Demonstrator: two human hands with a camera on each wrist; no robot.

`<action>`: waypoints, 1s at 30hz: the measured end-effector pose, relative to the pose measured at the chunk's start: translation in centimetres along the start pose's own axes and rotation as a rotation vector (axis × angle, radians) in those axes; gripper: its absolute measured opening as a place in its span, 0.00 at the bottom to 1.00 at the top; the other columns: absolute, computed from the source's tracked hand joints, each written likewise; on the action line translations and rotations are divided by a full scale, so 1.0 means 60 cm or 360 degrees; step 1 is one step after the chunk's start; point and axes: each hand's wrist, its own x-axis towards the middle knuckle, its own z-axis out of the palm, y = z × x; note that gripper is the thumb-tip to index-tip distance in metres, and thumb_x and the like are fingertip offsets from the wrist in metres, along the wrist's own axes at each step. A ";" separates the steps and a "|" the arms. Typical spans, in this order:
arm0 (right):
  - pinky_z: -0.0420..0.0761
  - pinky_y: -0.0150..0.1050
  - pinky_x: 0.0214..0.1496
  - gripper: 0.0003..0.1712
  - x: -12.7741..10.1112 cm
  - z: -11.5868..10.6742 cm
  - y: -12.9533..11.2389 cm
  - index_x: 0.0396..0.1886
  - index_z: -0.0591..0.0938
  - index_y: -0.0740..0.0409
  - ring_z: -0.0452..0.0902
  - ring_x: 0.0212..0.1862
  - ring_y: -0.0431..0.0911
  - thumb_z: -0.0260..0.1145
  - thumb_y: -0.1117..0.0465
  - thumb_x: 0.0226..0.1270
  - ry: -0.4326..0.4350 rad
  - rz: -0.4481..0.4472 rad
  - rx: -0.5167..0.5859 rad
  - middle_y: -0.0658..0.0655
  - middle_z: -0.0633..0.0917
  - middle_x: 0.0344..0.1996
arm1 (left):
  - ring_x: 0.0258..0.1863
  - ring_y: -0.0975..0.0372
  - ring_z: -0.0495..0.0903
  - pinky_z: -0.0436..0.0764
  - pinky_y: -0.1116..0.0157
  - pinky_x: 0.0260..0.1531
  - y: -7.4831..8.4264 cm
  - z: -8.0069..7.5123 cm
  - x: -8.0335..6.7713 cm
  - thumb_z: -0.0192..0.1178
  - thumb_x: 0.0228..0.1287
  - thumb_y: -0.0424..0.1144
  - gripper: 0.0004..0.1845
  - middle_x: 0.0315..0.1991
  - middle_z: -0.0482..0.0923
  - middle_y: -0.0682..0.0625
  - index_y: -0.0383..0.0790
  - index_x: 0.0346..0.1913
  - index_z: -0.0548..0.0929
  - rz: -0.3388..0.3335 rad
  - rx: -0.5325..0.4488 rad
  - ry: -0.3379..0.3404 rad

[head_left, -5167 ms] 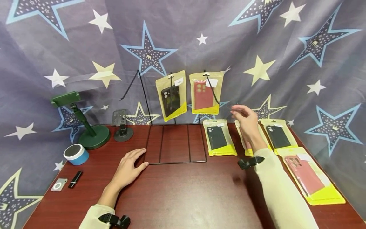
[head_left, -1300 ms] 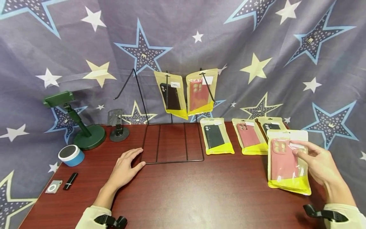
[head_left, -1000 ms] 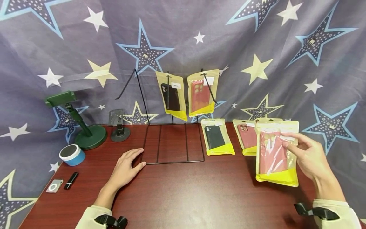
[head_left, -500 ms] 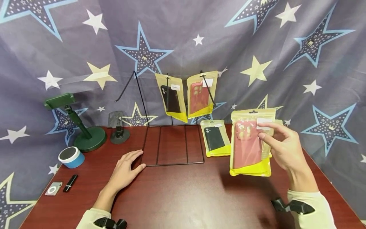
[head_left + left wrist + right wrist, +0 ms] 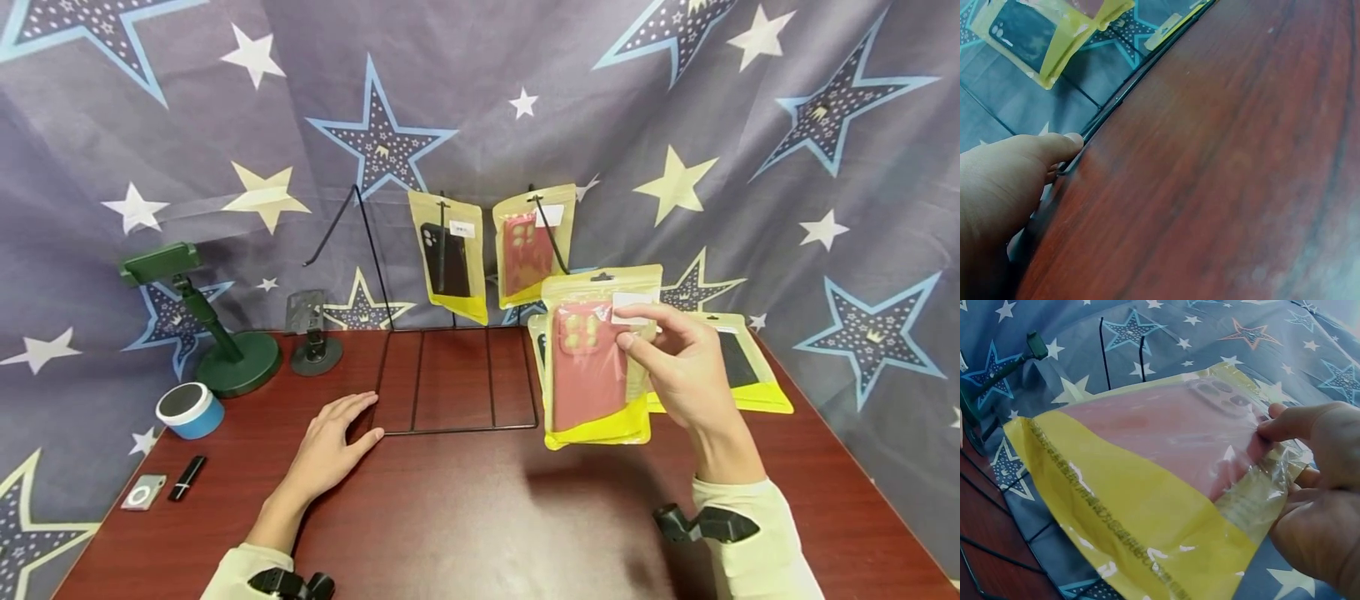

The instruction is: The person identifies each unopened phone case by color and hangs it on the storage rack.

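My right hand (image 5: 686, 367) pinches the upper right edge of a bagged pink phone case (image 5: 588, 375), thumb in front. The bag is upright above the table, with a yellow bottom, a hang hole and a white label. In the right wrist view, the bagged case (image 5: 1147, 456) tilts across the picture. My left hand (image 5: 330, 450) rests at the front left corner of the black wire rack (image 5: 457, 431); in the left wrist view its thumb (image 5: 1063, 147) touches the wire. A bagged black case (image 5: 453, 258) and another bagged pink case (image 5: 525, 258) hang from the rack's hooks.
The rack's left hook (image 5: 330, 229) bears nothing. Behind the held bag, a bagged dark case (image 5: 738, 358) and others lie partly hidden. Left stand a green phone stand (image 5: 232, 358), a small grey stand (image 5: 317, 354), a blue-white cylinder (image 5: 190, 410) and two small gadgets.
My right hand has picked the bagged pink case off the table's right side, raised it and carried it left towards the rack. My left hand has stayed at the rack's corner.
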 end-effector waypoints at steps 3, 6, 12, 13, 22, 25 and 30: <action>0.85 0.29 0.32 0.22 0.003 0.006 0.006 0.52 0.87 0.65 0.84 0.29 0.39 0.63 0.85 0.62 -0.0053 -0.0004 0.0026 0.55 0.86 0.48 | 0.74 0.44 0.66 0.63 0.35 0.63 0.000 0.000 0.000 0.68 0.69 0.49 0.32 0.73 0.73 0.41 0.43 0.73 0.75 -0.0002 -0.0001 0.0000; 0.87 0.31 0.36 0.22 0.006 0.013 0.010 0.53 0.88 0.64 0.86 0.33 0.40 0.65 0.84 0.63 -0.0059 0.0007 -0.0011 0.55 0.86 0.49 | 0.74 0.44 0.66 0.63 0.35 0.63 0.001 0.000 0.000 0.68 0.69 0.49 0.32 0.73 0.73 0.42 0.43 0.73 0.75 -0.0005 -0.0006 -0.0001; 0.86 0.34 0.31 0.20 0.014 0.029 0.014 0.52 0.87 0.66 0.84 0.26 0.41 0.66 0.82 0.63 0.0005 0.0070 -0.0120 0.54 0.88 0.43 | 0.73 0.44 0.66 0.64 0.34 0.62 0.002 0.000 -0.001 0.68 0.69 0.49 0.32 0.72 0.73 0.42 0.43 0.72 0.76 -0.0002 -0.0003 -0.0001; 0.86 0.34 0.31 0.19 0.016 0.031 0.015 0.52 0.87 0.67 0.84 0.25 0.42 0.67 0.82 0.63 0.0015 0.0084 -0.0131 0.54 0.88 0.43 | 0.73 0.43 0.67 0.64 0.34 0.62 0.002 -0.001 -0.001 0.68 0.69 0.48 0.32 0.72 0.73 0.42 0.43 0.72 0.76 -0.0005 -0.0001 0.0001; 0.87 0.36 0.32 0.17 0.033 0.034 0.029 0.53 0.86 0.67 0.86 0.27 0.42 0.68 0.78 0.64 0.0029 0.0136 -0.0243 0.52 0.88 0.44 | 0.74 0.44 0.66 0.63 0.34 0.63 0.005 -0.003 0.002 0.68 0.69 0.48 0.32 0.73 0.73 0.41 0.43 0.73 0.75 -0.0015 0.0000 -0.0012; 0.87 0.35 0.31 0.17 0.031 0.033 0.030 0.52 0.87 0.67 0.86 0.26 0.41 0.68 0.78 0.64 0.0027 0.0113 -0.0239 0.52 0.88 0.42 | 0.73 0.43 0.67 0.64 0.34 0.63 0.007 -0.004 0.001 0.68 0.69 0.48 0.32 0.73 0.73 0.41 0.43 0.73 0.76 -0.0015 0.0000 -0.0009; 0.85 0.34 0.28 0.17 0.023 0.035 0.027 0.50 0.88 0.66 0.83 0.23 0.40 0.68 0.80 0.63 0.0030 0.0078 -0.0254 0.50 0.89 0.40 | 0.73 0.43 0.67 0.64 0.34 0.63 0.008 -0.007 -0.001 0.67 0.70 0.48 0.31 0.72 0.73 0.42 0.43 0.72 0.76 -0.0016 0.0001 -0.0003</action>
